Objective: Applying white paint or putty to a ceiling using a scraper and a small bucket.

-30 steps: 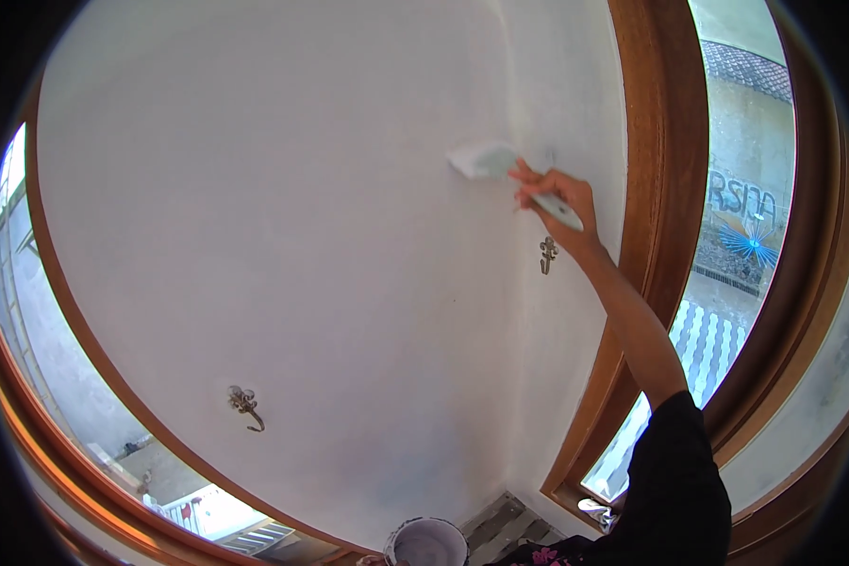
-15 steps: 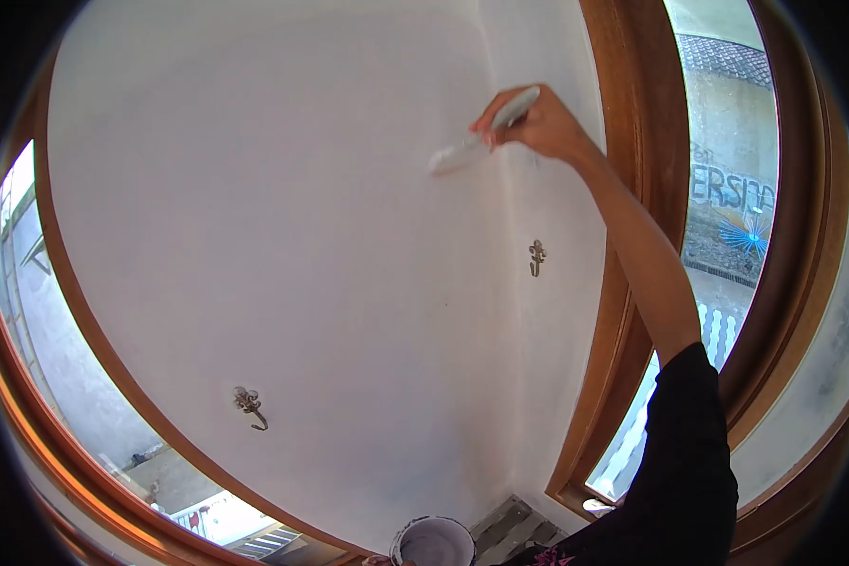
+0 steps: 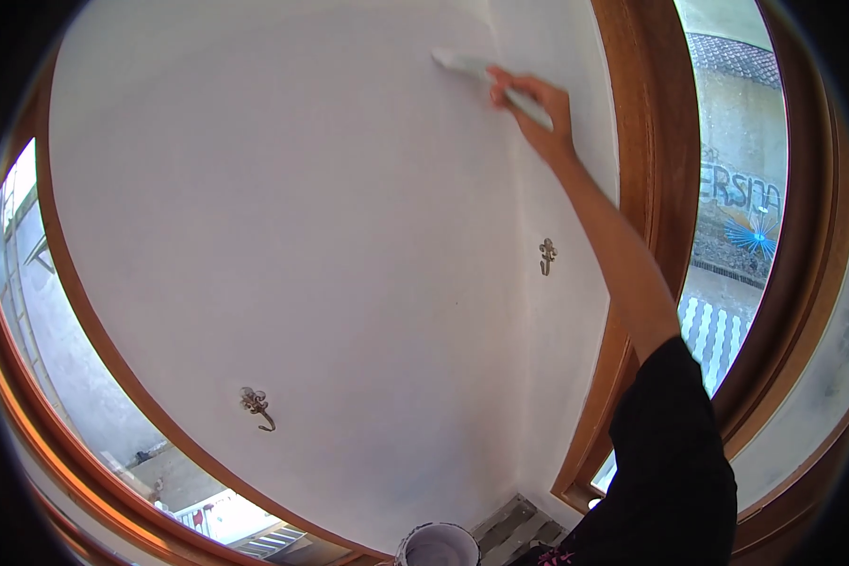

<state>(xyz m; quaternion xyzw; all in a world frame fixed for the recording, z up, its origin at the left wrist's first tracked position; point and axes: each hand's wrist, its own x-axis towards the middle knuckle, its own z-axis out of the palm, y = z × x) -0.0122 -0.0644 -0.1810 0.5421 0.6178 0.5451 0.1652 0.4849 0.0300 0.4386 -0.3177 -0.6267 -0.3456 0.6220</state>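
Note:
My right hand is closed around the pale handle of a paintbrush, raised high near the wall's inner corner. The brush's whitish tip points up and left, at or close to the white wall; I cannot tell whether it touches. At the lower edge sits a small round pot with a pale paint-like content and smears on its rim. My left hand does not show.
A metal hook is fixed low on the wall, another hook right of the corner. Brown wooden frames border windows on both sides. Grey striped tiling lies below the corner.
My right hand has swept the paintbrush upward along the wall, its tip now tilted up instead of down. The fingers seen beside the pot have dropped out of view.

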